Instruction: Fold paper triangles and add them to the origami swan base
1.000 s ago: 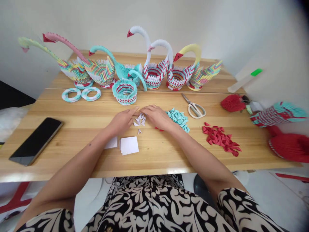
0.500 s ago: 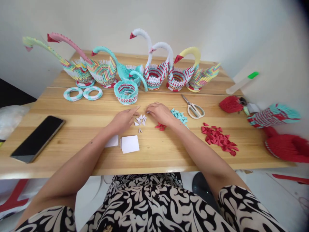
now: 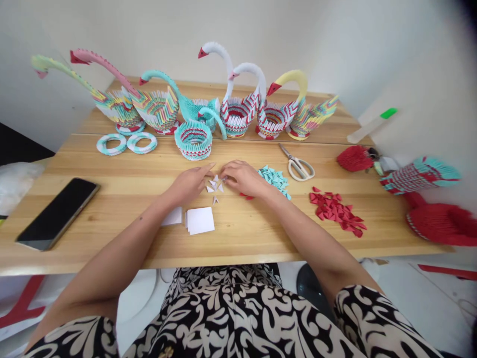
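Several small folded white paper pieces lie in a loose cluster between my two hands. At its left edge rests my left hand, open, the index finger stretched forward and nothing visible in it. On the other side my right hand is open, its curved fingers touching or just beside the white pieces. Toward me lies a stack of white paper rectangles, and another white sheet is partly under my left wrist. Light-blue folded pieces and a few red ones are partly hidden by my right arm.
Scissors and a pile of red folded pieces lie to the right. A phone is at the left. Paper swans, a light-blue basket and two paper rings stand behind. A red paper model is far right.
My right hand has moved left, closer to the white pieces, and the cluster is drawn in tighter. The left hand has barely moved. The whole view has shifted slightly.
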Demonstrator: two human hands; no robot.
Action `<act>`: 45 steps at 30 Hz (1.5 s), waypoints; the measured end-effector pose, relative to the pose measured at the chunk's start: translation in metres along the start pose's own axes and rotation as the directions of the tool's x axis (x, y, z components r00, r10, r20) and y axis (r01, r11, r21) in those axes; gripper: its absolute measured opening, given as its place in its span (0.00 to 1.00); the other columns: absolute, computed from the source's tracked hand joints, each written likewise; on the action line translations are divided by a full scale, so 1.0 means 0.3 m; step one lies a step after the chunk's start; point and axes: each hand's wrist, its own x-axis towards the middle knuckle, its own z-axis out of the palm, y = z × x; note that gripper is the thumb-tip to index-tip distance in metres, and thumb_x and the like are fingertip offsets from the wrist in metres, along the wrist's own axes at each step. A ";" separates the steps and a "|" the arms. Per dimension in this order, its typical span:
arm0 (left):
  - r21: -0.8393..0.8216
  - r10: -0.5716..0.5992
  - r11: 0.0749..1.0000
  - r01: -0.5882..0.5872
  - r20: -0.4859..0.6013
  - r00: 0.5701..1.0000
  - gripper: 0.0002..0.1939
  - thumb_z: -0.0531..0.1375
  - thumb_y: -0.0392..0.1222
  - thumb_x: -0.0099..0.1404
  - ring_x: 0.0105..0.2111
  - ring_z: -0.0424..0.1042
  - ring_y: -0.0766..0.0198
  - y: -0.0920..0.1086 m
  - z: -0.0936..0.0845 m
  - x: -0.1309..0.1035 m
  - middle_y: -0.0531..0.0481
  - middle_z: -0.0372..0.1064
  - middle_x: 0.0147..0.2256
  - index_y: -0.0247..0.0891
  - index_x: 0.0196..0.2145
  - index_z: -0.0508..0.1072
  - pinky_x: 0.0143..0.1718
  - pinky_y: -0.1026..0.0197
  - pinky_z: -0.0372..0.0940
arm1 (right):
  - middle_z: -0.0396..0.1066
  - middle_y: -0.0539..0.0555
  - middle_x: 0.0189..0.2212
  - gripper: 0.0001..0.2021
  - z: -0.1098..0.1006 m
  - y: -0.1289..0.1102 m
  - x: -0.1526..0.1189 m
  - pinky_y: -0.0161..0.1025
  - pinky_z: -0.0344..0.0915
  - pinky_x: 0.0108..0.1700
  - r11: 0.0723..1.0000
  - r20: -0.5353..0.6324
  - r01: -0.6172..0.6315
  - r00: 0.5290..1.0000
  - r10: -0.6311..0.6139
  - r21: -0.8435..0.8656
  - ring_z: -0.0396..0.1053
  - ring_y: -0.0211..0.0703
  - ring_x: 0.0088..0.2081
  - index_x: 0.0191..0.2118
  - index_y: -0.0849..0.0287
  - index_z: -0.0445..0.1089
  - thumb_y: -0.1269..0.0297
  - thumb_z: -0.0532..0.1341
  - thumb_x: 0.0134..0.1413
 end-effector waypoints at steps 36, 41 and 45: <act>0.049 0.005 0.999 -0.005 -0.004 1.000 0.32 0.47 0.33 0.65 0.56 0.69 0.52 -0.012 -0.007 0.000 0.42 0.68 0.58 0.33 0.67 0.55 0.56 0.51 0.64 | 0.73 0.58 0.48 0.10 0.003 -0.099 -0.025 0.46 0.56 0.53 0.999 0.000 0.025 1.000 -0.025 -0.031 0.65 0.49 0.50 0.46 0.59 0.74 0.70 0.58 0.61; 0.025 0.057 0.998 -0.057 -0.017 0.998 0.25 0.48 0.38 0.67 0.49 0.73 0.53 -0.021 -0.009 0.001 0.43 0.75 0.49 0.34 0.60 0.67 0.52 0.54 0.66 | 0.75 0.57 0.42 0.10 -0.015 -0.160 -0.099 0.44 0.58 0.49 0.995 -0.021 -0.055 0.998 0.053 -0.088 0.68 0.48 0.46 0.45 0.58 0.75 0.68 0.57 0.64; 0.031 0.067 0.997 -0.067 -0.019 0.998 0.24 0.50 0.37 0.65 0.45 0.75 0.54 -0.013 -0.021 -0.008 0.43 0.76 0.46 0.36 0.56 0.71 0.48 0.55 0.67 | 0.76 0.54 0.41 0.11 0.014 -0.216 -0.134 0.41 0.60 0.46 0.997 0.048 -0.057 0.997 0.060 -0.060 0.71 0.44 0.42 0.45 0.56 0.76 0.67 0.55 0.66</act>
